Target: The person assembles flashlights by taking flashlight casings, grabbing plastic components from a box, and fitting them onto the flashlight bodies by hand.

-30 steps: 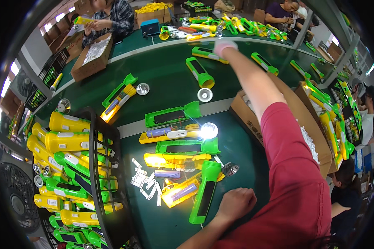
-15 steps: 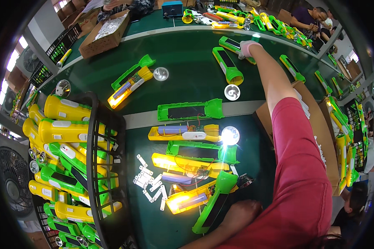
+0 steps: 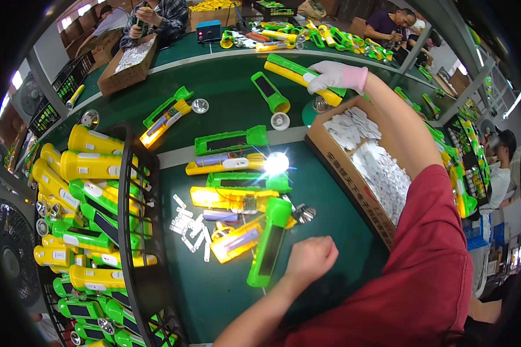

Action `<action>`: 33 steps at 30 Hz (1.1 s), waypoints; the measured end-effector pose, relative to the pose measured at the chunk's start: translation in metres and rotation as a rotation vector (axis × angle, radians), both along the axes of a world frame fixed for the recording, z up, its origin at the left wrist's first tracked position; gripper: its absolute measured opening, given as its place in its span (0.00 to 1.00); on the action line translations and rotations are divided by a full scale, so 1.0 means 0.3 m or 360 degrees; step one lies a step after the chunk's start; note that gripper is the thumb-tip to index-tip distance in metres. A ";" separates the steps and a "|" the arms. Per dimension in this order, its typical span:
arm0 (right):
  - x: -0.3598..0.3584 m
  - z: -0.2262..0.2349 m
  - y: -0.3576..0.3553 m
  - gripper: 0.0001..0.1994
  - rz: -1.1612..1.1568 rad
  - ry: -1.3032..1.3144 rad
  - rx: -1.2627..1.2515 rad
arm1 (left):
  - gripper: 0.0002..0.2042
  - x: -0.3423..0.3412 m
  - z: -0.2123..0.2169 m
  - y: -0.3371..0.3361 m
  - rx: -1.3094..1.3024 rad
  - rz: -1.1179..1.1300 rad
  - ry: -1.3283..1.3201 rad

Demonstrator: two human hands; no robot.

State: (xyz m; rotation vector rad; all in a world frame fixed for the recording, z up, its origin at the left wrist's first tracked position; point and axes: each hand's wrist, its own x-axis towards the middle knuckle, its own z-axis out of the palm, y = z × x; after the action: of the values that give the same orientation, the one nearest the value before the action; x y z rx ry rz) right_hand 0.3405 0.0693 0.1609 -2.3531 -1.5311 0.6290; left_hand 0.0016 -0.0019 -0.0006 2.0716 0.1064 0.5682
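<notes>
My right hand (image 3: 333, 78), in a white and pink glove, grips a green and yellow flashlight (image 3: 295, 74) at the far side of the bench. A round reflector (image 3: 320, 104) shows just below it. My bare left hand (image 3: 314, 259) is closed in a fist over the bench; what it holds, if anything, is hidden. Left of that fist, a green solar-panel casing half (image 3: 269, 243) leans across an open yellow casing (image 3: 237, 240) with a battery. Farther back lie opened flashlights, one with a brightly lit reflector (image 3: 276, 163). Small white strips (image 3: 185, 222) are scattered to the left.
A black crate (image 3: 134, 231) full of flashlights stands at left. Under my right arm sits a cardboard box (image 3: 353, 173) of whitish pieces. A separate flashlight (image 3: 270, 92) and an opened one (image 3: 165, 121) lie on the far green strip. Other people work beyond.
My right hand has lifted the flashlight and brought it left and nearer. The view has shifted, revealing more of the cardboard box. My left fist now shows fully, apart from the green casing.
</notes>
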 end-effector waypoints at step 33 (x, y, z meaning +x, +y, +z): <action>-0.820 -0.400 -0.561 0.17 -0.0861 0.0141 0.1420 | 0.18 -0.015 -0.023 0.000 -0.2077 -0.0694 0.0279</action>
State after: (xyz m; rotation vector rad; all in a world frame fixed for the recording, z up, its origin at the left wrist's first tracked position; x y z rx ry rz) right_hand 0.0945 -0.0991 0.0409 -1.8393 -0.7952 -0.0875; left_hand -0.0029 -0.0019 -0.0075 0.8087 0.0851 -0.0236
